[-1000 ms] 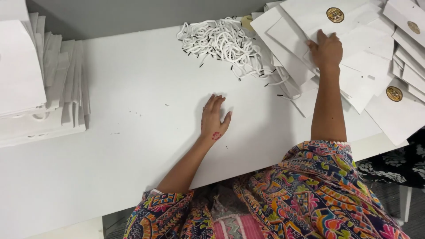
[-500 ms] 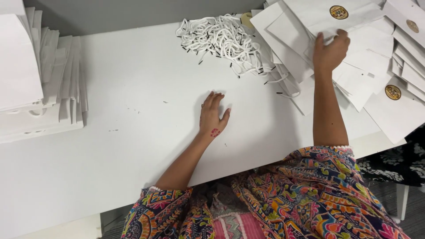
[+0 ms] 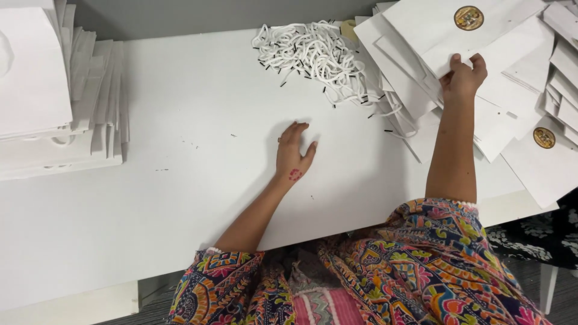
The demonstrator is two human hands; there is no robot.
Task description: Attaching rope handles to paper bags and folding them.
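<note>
- Fingers of the right hand (image 3: 462,77) pinch the lower edge of a flat white paper bag with a round gold emblem (image 3: 463,27), which lies on top of a fanned heap of similar white paper bags (image 3: 512,114) at the table's right end.
- Left hand (image 3: 293,153) rests palm down, fingers released and spread, on the bare white table (image 3: 198,174), holding nothing.
- Tangled pile of white cord handles with black tips (image 3: 313,54) lies between the hands, just beside the heap.
- Stack of white bags (image 3: 54,102) sits far left, well apart.
</note>
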